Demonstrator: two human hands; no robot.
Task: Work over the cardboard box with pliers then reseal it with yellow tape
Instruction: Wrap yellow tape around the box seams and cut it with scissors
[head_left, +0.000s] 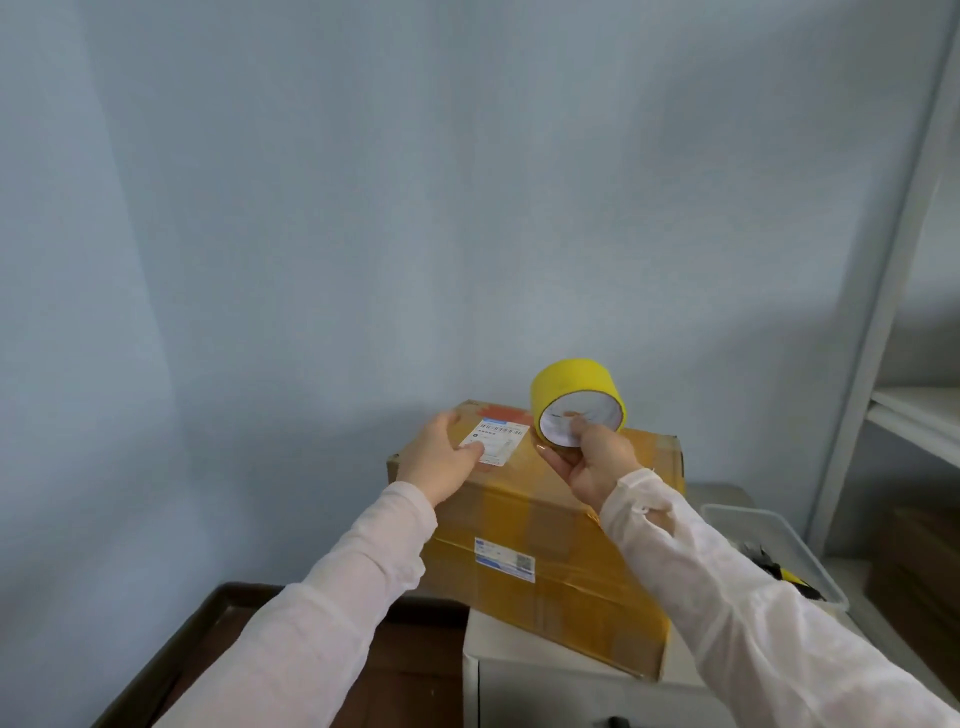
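Note:
A brown cardboard box (540, 525) with tape bands and two printed labels rests on a white cabinet, close to the blue wall. My left hand (441, 457) lies flat on the box's top, fingers spread beside the upper label. My right hand (597, 460) grips a roll of yellow tape (576, 402) by its lower rim, holding it upright just above the box's far top edge. The roll's pale core faces me. No pliers are clearly visible.
A white cabinet (561, 675) carries the box. A clear plastic bin (779, 545) at the right holds dark and yellow tools. A dark wooden table (218, 639) sits lower left. A grey shelf frame (883, 291) rises at the right.

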